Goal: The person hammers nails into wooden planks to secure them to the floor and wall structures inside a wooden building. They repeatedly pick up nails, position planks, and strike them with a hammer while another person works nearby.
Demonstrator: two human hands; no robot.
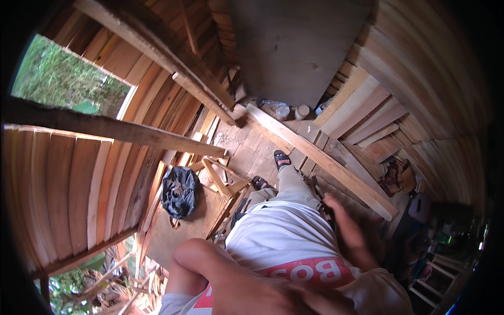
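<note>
My left arm is bent across the front of my white shirt [283,226]. My left hand [283,299] is large and blurred at the lower edge, close to my chest, and its fingers are partly cut off by the frame. Beside my right thigh hangs my right hand [329,202], with its fingers curled. A dark, narrow thing [316,186] shows right at those fingers; its kind is too small and shaded to make out. My legs in light trousers [294,186] and feet in dark sandals [282,157] stand on the plank floor.
A black plastic bag [180,191] lies on a wooden bench [160,236] at the left. A long timber beam [325,160] crosses the floor ahead. Jars [302,112] stand by a dark panel [294,47]. Boards [367,107] lean at the right, and a horizontal beam [115,131] spans the left.
</note>
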